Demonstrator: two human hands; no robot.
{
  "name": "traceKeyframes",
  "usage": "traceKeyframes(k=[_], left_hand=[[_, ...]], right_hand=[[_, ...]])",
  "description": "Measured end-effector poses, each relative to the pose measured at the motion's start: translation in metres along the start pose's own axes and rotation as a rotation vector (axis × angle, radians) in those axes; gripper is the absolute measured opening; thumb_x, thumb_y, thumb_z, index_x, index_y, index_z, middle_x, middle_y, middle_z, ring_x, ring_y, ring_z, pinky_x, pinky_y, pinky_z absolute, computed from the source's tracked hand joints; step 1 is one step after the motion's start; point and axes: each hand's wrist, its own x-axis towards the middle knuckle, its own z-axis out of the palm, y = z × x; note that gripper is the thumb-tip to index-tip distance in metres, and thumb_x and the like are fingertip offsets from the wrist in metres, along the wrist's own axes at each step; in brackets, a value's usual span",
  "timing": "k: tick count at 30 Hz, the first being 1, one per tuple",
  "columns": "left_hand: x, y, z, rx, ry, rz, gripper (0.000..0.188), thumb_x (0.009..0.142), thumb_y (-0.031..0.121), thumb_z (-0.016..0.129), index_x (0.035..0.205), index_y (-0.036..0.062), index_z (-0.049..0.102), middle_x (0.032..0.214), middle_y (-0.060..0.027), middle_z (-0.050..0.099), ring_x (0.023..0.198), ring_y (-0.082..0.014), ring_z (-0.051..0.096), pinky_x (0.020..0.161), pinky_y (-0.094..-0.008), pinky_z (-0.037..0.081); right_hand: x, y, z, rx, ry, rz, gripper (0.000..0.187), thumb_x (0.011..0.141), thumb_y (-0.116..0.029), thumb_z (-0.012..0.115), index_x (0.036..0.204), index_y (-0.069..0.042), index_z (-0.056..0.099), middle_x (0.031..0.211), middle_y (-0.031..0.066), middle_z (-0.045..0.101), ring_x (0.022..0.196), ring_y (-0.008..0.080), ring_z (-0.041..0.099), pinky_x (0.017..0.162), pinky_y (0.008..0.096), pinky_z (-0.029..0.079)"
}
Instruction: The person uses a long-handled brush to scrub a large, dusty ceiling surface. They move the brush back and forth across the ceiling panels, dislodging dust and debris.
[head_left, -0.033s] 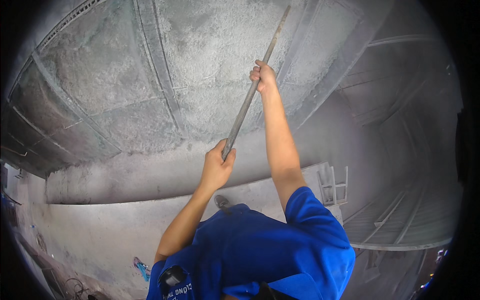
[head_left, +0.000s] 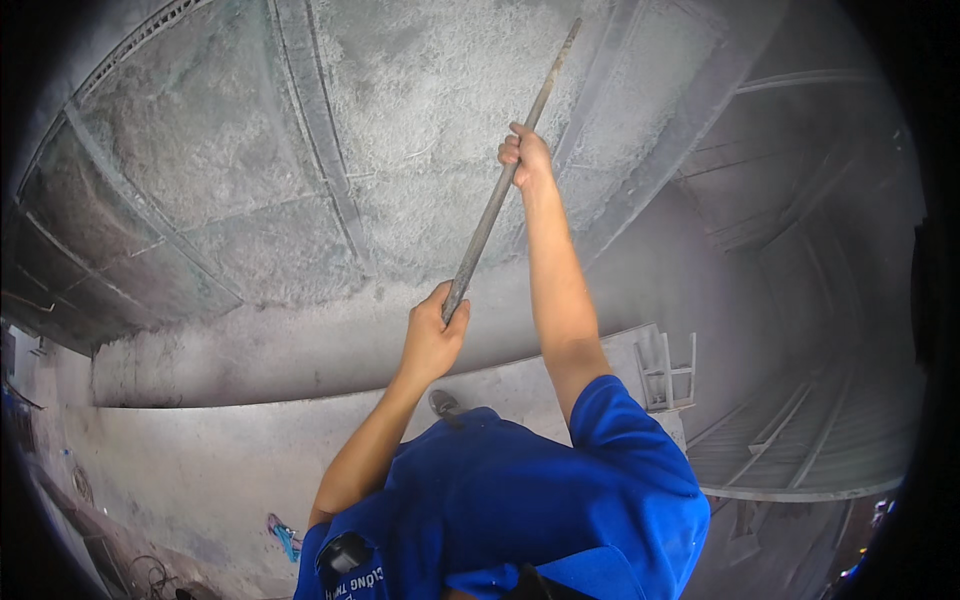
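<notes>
Starting from the left, the darker panels (head_left: 85, 220) are showing a patchy grey-brown face, while the coating (head_left: 420, 100) across the middle and on toward the right is lying thick and fuzzy between ribs (head_left: 325, 165). The work is looking under way rather than finished — the pole (head_left: 485, 225) is slanting over the coated face with both hands on it. How much is done is not showing, since no edge between worked and unworked surface is standing out; plenty of coating is remaining in view.

The left hand (head_left: 432, 338) is closing around the pole's lower end, thumb lying along it, above the shoe (head_left: 444, 402). The pole is running from there up and to the right, its tip (head_left: 575, 28) ending near a rib; whether it is touching the coating, I cannot tell. The right hand (head_left: 527, 155) is gripping the pole farther up — fingers curling around it, arm reaching out. Farther right, a frame (head_left: 680, 372) is standing apart from both hands.
</notes>
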Motion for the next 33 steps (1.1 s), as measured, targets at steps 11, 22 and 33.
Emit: traceKeyframes(k=[11, 22, 33], left_hand=[[-0.04, -0.019, -0.002, -0.011, -0.045, -0.229, 0.024, 0.099, 0.011, 0.063, 0.118, -0.0023, 0.069, 0.066, 0.0027, 0.05, 0.06, -0.0069, 0.043, 0.056, -0.0292, 0.037], [-0.043, -0.043, 0.006, 0.003, -0.067, -0.255, 0.023, 0.099, 0.011, 0.063, 0.116, -0.0029, 0.069, 0.068, 0.0002, 0.052, 0.064, -0.0087, 0.046, 0.059, -0.0298, 0.04], [-0.032, -0.063, 0.014, 0.054, -0.078, -0.173, 0.022, 0.096, 0.013, 0.063, 0.111, -0.0028, 0.068, 0.066, -0.0091, 0.055, 0.061, -0.0174, 0.053, 0.061, -0.0359, 0.044]], right_hand=[[-0.013, 0.075, -0.054, -0.003, 0.104, 0.107, 0.043, 0.102, -0.005, 0.047, 0.142, 0.011, 0.043, 0.077, 0.0026, 0.039, 0.053, 0.0098, 0.034, 0.044, 0.0271, 0.03], [-0.005, 0.103, -0.086, -0.04, 0.191, 0.149, 0.034, 0.102, -0.004, 0.05, 0.133, 0.01, 0.048, 0.078, 0.0035, 0.04, 0.053, 0.01, 0.036, 0.043, 0.0272, 0.03], [0.006, 0.111, -0.109, -0.093, 0.295, 0.177, 0.038, 0.102, -0.005, 0.05, 0.136, 0.011, 0.046, 0.079, 0.0046, 0.04, 0.053, 0.0102, 0.035, 0.043, 0.0279, 0.03]])
